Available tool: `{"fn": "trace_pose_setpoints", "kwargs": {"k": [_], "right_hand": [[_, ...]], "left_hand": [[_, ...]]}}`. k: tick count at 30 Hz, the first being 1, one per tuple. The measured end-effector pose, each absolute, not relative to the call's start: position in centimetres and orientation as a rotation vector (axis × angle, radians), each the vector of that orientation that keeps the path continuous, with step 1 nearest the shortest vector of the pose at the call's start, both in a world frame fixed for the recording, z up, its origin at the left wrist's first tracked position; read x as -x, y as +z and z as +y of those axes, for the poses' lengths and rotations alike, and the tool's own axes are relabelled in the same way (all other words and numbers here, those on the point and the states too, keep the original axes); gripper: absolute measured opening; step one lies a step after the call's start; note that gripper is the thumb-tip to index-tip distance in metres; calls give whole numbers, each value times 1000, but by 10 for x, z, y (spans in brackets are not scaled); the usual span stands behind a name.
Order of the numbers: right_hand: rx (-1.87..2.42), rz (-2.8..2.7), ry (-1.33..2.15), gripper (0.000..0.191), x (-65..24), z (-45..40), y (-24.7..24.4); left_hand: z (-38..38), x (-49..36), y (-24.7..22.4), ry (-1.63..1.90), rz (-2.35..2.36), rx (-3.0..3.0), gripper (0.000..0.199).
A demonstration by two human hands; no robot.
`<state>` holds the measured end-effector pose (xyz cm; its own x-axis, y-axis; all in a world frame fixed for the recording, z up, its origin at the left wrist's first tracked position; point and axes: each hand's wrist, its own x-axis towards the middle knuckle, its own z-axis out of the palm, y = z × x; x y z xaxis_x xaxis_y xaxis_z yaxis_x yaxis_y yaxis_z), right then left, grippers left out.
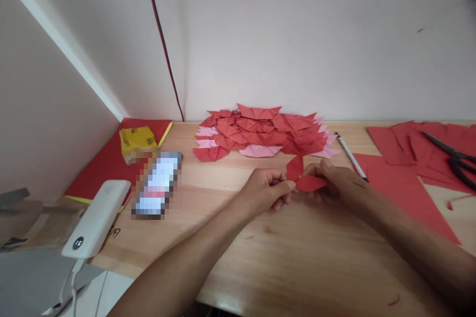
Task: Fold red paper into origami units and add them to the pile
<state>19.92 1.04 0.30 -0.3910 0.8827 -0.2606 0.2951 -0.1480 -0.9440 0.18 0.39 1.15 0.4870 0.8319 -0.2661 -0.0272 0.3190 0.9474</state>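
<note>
Two hands share one small folded red paper (312, 184), held up over the bench (297, 267), in front of the pile (256, 129) of red and pink folded pieces. Your left hand (269, 189) pinches its left end with the thumb on the near side; your right hand (339, 182) holds the right end, some of its fingers hidden behind. One flap stands up by your left fingertips, another reaches toward your right.

The paper should weigh next to nothing, so a light pinch is likely enough — squeeze harder and you may press in a stray crease. It looks crisp, probably stiffer along the folds than across the flat flaps, and unlikely to slip. Treat it as easiest to tear where the folds meet, near your left thumb. The surest hold is probably there, at the folded end, with your right hand only steadying the flap — gripped by a flap tip alone, it would likely bend or spring open.
</note>
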Motion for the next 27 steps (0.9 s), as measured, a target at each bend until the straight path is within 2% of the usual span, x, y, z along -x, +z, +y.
{"fn": "trace_pose_setpoints", "kwargs": {"k": [4,9,13,22,27], "right_hand": [[1301,-1692,1531,54,-200,10,4],[1278,-1871,1367,41,-197,10,4],[1212,-1939,1390,34,-194,9,6],[1239,-1958,1408,32,-195,4,6],[1276,-2040,1345,38,-193,3,3]], "left_hand": [[4,-2,9,683,889,-1102,29],[2,-5,6,640,936,-1193,25],[-2,-8,6,588,961,-1304,17],[-4,-6,10,584,959,-1432,20],[-5,-6,11,553,964,-1448,19]]}}
